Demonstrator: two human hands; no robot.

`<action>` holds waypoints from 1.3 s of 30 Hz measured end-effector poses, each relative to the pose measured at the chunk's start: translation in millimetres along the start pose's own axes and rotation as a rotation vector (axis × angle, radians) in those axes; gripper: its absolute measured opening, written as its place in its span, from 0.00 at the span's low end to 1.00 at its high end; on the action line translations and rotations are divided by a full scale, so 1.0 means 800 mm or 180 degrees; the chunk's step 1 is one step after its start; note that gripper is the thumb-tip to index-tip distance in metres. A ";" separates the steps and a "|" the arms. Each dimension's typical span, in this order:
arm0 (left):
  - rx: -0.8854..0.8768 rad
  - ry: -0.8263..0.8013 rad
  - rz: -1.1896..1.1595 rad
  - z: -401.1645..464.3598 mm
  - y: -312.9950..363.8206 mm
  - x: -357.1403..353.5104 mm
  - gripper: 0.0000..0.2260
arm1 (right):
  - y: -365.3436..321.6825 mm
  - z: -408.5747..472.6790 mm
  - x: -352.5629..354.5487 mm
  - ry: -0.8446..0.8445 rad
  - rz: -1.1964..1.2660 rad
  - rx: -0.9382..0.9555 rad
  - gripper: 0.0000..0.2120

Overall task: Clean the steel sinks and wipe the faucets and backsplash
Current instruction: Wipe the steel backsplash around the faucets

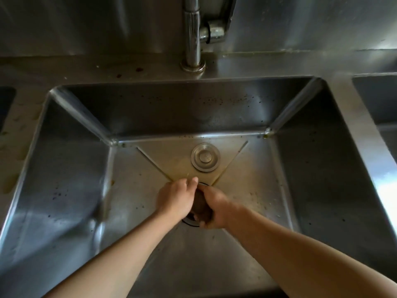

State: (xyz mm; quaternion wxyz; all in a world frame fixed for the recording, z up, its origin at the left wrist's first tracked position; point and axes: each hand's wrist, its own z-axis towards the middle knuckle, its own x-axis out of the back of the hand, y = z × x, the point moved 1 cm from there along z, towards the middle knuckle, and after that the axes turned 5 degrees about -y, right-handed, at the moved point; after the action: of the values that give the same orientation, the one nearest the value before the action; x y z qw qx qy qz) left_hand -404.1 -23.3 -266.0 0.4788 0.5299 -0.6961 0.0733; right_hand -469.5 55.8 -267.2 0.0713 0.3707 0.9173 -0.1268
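Head view: steel sink [75, 168], middle basin, seen from above; both bare forearms reach down to the drain [190, 221] at the centre of the basin floor. Left hand [175, 197] sits over the drain's left side, fingers [193, 181] curled, tips pointing toward the far wall; what they grasp is hidden. Right hand [213, 208] covers the drain's right side, fingers curled round a dark rounded object [199, 204] in the drain opening; cannot tell what it is. The two hands touch or nearly touch above the opening. A round metal stopper [205, 157] lies flat on the basin floor just beyond the hands, apart from the fingers. Basin walls carry dark specks; yellowish stain on the floor near the stopper. Faucet [193, 35] stands on the far rim, centred, with the backsplash [300, 22] behind it. A second basin [378, 100] shows at the right edge.
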 end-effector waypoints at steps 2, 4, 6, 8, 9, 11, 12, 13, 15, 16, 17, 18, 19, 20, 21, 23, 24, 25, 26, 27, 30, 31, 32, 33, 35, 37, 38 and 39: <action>0.0553 -0.0313 -0.0779 0.000 -0.001 0.018 0.20 | -0.014 -0.025 0.002 -0.0115 0.0190 0.0272 0.15; 0.0947 -0.0432 -0.1892 -0.010 -0.005 0.037 0.16 | -0.030 -0.052 0.009 -0.0340 0.0379 0.0648 0.13; 0.1190 -0.0567 -0.2458 -0.025 -0.012 0.050 0.15 | -0.033 -0.065 0.015 -0.0611 0.0648 0.0809 0.13; 0.1321 -0.0610 -0.2639 -0.040 -0.014 0.060 0.14 | -0.013 -0.066 0.017 0.0051 -0.0247 0.0620 0.14; 0.1355 -0.0570 -0.2624 -0.048 -0.014 0.064 0.14 | 0.005 -0.061 0.017 0.0510 -0.0953 0.0644 0.16; 0.1346 -0.0512 -0.2471 -0.058 -0.016 0.068 0.13 | 0.021 -0.061 0.020 0.1181 -0.1842 0.0776 0.14; 0.1278 -0.0477 -0.2371 -0.065 -0.014 0.071 0.12 | 0.021 -0.063 0.020 0.1042 -0.1830 0.0940 0.10; 0.1170 -0.0424 -0.2241 -0.070 -0.012 0.073 0.11 | 0.021 -0.071 0.016 0.0759 -0.1506 0.1054 0.07; 0.0845 -0.0372 -0.1960 -0.080 -0.003 0.075 0.11 | 0.022 -0.088 0.002 -0.0196 -0.0307 0.0738 0.14; 0.0654 -0.0384 -0.1958 -0.086 0.002 0.077 0.11 | 0.023 -0.095 -0.005 -0.0412 -0.0020 0.0843 0.16; 0.0548 -0.0467 -0.1991 -0.093 0.008 0.081 0.12 | 0.021 -0.099 -0.011 -0.0397 0.0186 0.1109 0.15; 0.0541 -0.0598 -0.2105 -0.102 0.014 0.087 0.11 | 0.019 -0.101 -0.014 -0.0144 0.0261 0.1419 0.11; 0.0550 -0.0667 -0.1986 -0.107 0.015 0.088 0.10 | 0.015 -0.102 -0.016 0.0287 0.0134 0.1692 0.06; 0.0561 -0.0686 -0.1691 -0.108 0.014 0.089 0.09 | 0.012 -0.102 -0.013 0.0702 -0.0106 0.1943 0.07; 0.0653 -0.0666 -0.1168 -0.112 0.013 0.092 0.10 | 0.012 -0.102 -0.010 0.0994 -0.0389 0.2067 0.08; 0.0695 -0.0547 -0.0292 -0.118 0.015 0.099 0.18 | 0.015 -0.111 -0.005 0.1339 -0.0701 0.2126 0.11; 0.0564 -0.0536 -0.0419 -0.123 0.023 0.106 0.20 | 0.018 -0.117 -0.001 0.1439 -0.0699 0.2116 0.14; 0.0410 -0.0593 -0.0801 -0.126 0.031 0.113 0.20 | 0.021 -0.127 0.001 0.1462 -0.0665 0.2113 0.17; 0.0191 -0.0619 -0.1215 -0.127 0.040 0.121 0.19 | 0.022 -0.141 0.001 0.1429 -0.0620 0.2168 0.18; 0.0081 -0.0668 -0.1610 -0.131 0.050 0.129 0.17 | 0.023 -0.153 0.000 0.1338 -0.0555 0.2240 0.19; -0.0032 -0.0841 -0.2247 -0.144 0.072 0.151 0.15 | 0.020 -0.197 -0.004 0.0915 -0.0417 0.2573 0.13; -0.0080 -0.0926 -0.2390 -0.147 0.075 0.154 0.15 | 0.018 -0.213 -0.006 0.0719 -0.0359 0.2682 0.13; -0.0182 -0.1026 -0.2454 -0.150 0.078 0.158 0.15 | 0.016 -0.228 -0.008 0.0515 -0.0237 0.2786 0.14; -0.0325 -0.1116 -0.2424 -0.154 0.083 0.163 0.15 | 0.015 -0.239 -0.009 0.0329 -0.0157 0.2849 0.16; -0.0499 -0.1121 -0.2338 -0.162 0.090 0.175 0.12 | 0.012 -0.258 -0.012 0.0135 -0.0050 0.2923 0.18; -0.0514 -0.0985 -0.2322 -0.165 0.096 0.185 0.09 | 0.008 -0.273 -0.011 0.0254 0.0101 0.2965 0.20; -0.0502 -0.0901 -0.2361 -0.168 0.100 0.190 0.09 | 0.006 -0.280 -0.010 0.0383 0.0295 0.2949 0.19; -0.0495 -0.0824 -0.2426 -0.171 0.106 0.196 0.09 | 0.004 -0.284 -0.006 0.0616 0.0396 0.2935 0.17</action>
State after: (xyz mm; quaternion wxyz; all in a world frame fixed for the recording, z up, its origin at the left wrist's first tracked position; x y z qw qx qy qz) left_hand -388.7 -8.4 -42.4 0.4188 0.7170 -0.5079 -0.2294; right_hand -472.0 119.6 -49.0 -0.1789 0.4281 0.7438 -0.4811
